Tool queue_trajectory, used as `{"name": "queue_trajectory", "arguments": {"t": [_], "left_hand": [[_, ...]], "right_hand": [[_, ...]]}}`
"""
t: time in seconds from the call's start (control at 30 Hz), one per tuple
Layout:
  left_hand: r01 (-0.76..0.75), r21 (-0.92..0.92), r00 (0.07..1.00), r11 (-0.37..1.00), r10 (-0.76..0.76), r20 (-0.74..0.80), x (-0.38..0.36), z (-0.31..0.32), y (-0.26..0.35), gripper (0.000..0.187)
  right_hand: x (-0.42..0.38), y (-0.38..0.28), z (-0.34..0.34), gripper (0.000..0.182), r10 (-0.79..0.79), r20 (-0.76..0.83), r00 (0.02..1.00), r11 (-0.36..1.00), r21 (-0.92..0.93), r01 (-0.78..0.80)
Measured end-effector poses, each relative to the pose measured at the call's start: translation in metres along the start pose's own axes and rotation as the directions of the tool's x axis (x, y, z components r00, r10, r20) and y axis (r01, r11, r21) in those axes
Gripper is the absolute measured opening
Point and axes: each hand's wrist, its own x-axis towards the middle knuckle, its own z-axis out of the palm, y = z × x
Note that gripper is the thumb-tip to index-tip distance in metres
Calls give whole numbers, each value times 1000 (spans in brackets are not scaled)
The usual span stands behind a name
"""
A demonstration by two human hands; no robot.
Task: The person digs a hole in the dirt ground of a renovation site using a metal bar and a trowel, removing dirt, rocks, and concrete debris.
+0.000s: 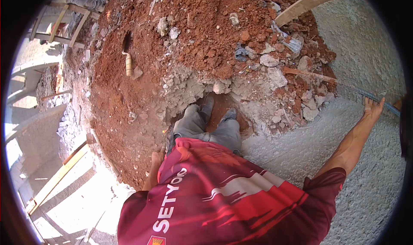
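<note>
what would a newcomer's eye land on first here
Probably the bright red and maroon shirt filling the bottom centre, with its white lettering. Above it spreads reddish soil strewn with pale rubble, and a wooden-handled tool lies at the upper left. At the far right, the outstretched right hand meets a blue pipe or hose.

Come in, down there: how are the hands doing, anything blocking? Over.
Right hand at the blue pole, grip unclear. Left hand low beside the soil, partly hidden. Rubble ahead of the shoes.
</note>
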Motion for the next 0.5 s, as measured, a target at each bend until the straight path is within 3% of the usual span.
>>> {"name": "queue_trajectory", "arguments": {"t": [0.03,0.07,0.13,0.17,0.2,0.27,0.3,0.43,0.5], "left_hand": [[-162,92,986,982,165,-20,-6,1,0,44],[-16,146,996,989,3,88,12,6,-30,46],[1,77,995,997,-8,101,7,0,-12,47],[9,6,993,1000,-9,116,7,-1,-1,49],[165,-77,978,983,-153,144,47,13,-51,51],[157,-95,984,983,-147,98,46,3,-27,51],[134,-114,990,984,-129,49,53,-1,-10,51],[5,0,995,1000,-5,98,110,3,3,48],[-136,3,987,991,136,88,124,7,33,45]], "right_hand": [[17,0,-5,92,7,9,1000,1000,1,-7],[34,-2,-9,81,27,-69,997,1000,10,-27],[63,-3,-24,73,49,-137,989,999,15,-47],[72,1,-33,64,-68,-143,987,997,31,73],[63,0,-33,61,-124,-146,982,991,35,130],[15,-5,-18,57,-256,-163,953,961,68,270],[-23,-9,0,57,-335,-181,925,929,97,356],[-121,-26,32,71,-485,-112,867,864,90,495],[-172,-53,52,84,-654,-82,752,743,118,659]]}}
